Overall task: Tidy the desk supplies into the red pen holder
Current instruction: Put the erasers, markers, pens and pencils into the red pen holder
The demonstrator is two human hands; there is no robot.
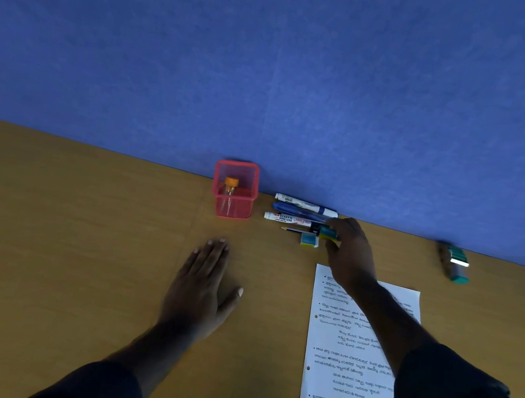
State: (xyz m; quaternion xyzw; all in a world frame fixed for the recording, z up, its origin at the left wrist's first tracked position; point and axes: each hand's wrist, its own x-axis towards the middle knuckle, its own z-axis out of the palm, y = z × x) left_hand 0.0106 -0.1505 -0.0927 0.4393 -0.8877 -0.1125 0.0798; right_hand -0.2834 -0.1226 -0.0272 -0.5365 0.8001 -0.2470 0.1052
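Pinching a small teal item [328, 232] beside the markers [300, 210], the right hand [351, 250] is risking scattering them, while the left hand [202, 287] is lying flat and empty near the red pen holder [235, 191] on the bench [76, 238].

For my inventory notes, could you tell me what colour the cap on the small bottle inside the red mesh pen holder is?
Orange, seen in the head view: the small clear bottle's cap.

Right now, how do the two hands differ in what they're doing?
The left hand lies flat and open on the desk, palm down, holding nothing; the right hand reaches to the pile of markers and grips a small teal item. The left is nearer the red pen holder; the right crosses the printed sheet. Both wear dark sleeves.
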